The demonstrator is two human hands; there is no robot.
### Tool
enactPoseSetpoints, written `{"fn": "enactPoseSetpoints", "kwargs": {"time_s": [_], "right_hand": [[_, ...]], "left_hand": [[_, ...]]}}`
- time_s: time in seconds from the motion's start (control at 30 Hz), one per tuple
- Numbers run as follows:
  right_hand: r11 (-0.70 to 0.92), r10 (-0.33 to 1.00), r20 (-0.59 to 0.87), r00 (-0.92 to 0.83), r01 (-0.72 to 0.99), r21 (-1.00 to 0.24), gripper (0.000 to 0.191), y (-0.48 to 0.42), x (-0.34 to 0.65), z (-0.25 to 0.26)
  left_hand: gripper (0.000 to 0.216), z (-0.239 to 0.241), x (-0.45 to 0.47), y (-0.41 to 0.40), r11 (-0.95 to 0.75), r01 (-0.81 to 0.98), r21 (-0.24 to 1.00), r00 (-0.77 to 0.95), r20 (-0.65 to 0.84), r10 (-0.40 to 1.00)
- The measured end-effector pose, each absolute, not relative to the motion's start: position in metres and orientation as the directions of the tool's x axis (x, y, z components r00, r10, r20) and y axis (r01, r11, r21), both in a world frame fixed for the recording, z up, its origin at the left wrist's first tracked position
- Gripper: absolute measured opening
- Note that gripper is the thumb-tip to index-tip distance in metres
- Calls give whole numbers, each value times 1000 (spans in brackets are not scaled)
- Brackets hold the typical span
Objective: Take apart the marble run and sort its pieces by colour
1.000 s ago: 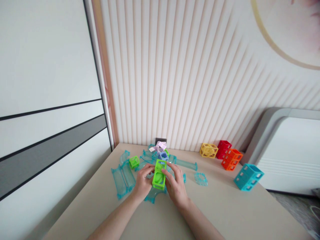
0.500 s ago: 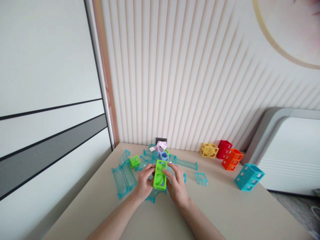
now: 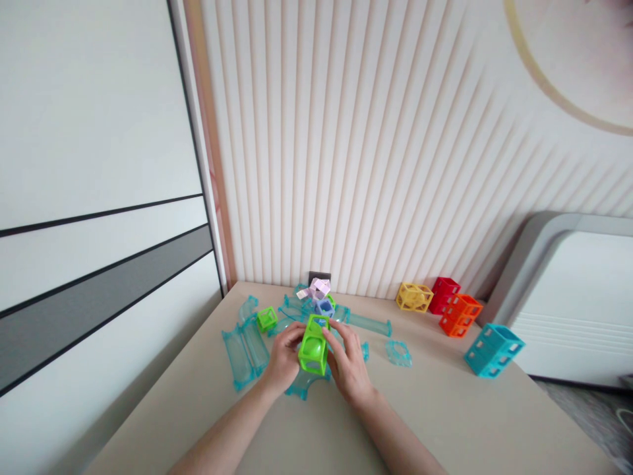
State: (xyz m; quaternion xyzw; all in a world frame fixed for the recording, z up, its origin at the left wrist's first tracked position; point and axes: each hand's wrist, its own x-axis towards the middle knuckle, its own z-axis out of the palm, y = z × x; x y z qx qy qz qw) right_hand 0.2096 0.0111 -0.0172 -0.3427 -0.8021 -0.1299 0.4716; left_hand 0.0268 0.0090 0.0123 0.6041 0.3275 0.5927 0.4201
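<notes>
Between my two hands is a bright green double-cube block (image 3: 313,346), held above the table and tilted so that its near end shows. My left hand (image 3: 283,356) grips its left side, with the fingertips partly hidden behind the block. My right hand (image 3: 350,361) holds the right side, its fingers resting along the upper edge. Under and around the hands lie clear teal track pieces, among them a curved piece (image 3: 302,384) just below the block. A smaller green cube (image 3: 267,319) sits to the left, and a blue cube (image 3: 324,307) lies just beyond the held block.
At the right stand a yellow block (image 3: 414,297), a red block (image 3: 444,295), an orange block (image 3: 459,315) and a teal block (image 3: 493,350). Pale purple pieces (image 3: 319,288) lie near the ribbed wall. Long teal tracks (image 3: 242,356) are at the left.
The green block has been tipped in my hands, so its near end face now shows; before, its long flat side faced me. Both hands keep hold of it.
</notes>
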Motion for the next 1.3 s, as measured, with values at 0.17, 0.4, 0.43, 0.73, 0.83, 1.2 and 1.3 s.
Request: {"fn": "enactPoseSetpoints", "kwargs": {"time_s": [0.17, 0.4, 0.43, 0.73, 0.83, 1.2, 1.3], "right_hand": [[774, 406, 811, -422, 630, -60, 60, 12, 215, -10], [792, 436, 796, -419, 598, -118, 51, 14, 222, -16], [780, 447, 810, -380, 608, -145, 50, 14, 222, -17], [655, 529, 847, -45, 656, -374, 45, 15, 221, -24], [652, 543, 838, -56, 657, -379, 45, 14, 220, -25], [662, 554, 826, -105, 657, -361, 47, 12, 218, -28], [659, 570, 814, -113, 655, -370, 48, 13, 217, -29]], "left_hand": [[18, 13, 26, 14, -299, -108, 948, 187, 315, 931], [30, 6, 29, 15, -245, -144, 959, 255, 275, 927], [33, 6, 29, 16, -243, -145, 959, 248, 273, 929], [26, 26, -55, 41, -498, 726, 474, 81, 661, 746], [38, 14, -88, 50, -383, 896, 223, 179, 609, 773], [48, -35, -95, 67, -244, 934, 262, 108, 444, 890], [36, -33, -94, 66, -262, 924, 279, 110, 463, 880]]}}
